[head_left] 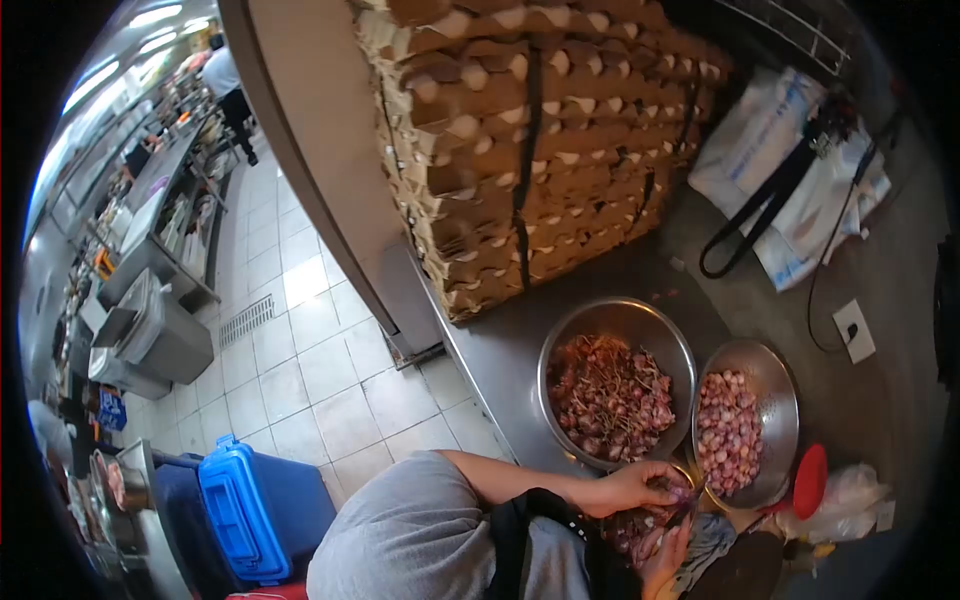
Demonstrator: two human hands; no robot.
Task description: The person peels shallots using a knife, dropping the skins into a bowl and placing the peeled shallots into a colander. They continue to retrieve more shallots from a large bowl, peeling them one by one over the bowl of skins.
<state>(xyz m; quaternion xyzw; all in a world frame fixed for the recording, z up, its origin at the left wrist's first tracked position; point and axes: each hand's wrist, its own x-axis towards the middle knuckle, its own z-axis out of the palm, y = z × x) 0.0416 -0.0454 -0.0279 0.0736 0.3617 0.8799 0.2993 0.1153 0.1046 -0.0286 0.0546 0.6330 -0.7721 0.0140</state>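
Note:
My left hand (637, 488) reaches over a container of purple shallot skins (632, 530), its fingers pinched on a small shallot. Close to it, my right hand (668, 560) has its fingers bent near the same spot; what it holds is too small to make out. Just beyond them a large steel bowl (548, 385) holds unpeeled shallots with dry stems and roots (610, 395). To its right, a steel colander (782, 420) contains peeled pink shallots (728, 430).
Tall stacked egg trays (570, 130) stand behind the bowls. A white bag (750, 150) with a black strap lies at the back right. A red object (810, 480) and plastic bag (850, 505) are at right. A blue bin (250, 510) stands left. A distant person (225, 75) stands in the aisle.

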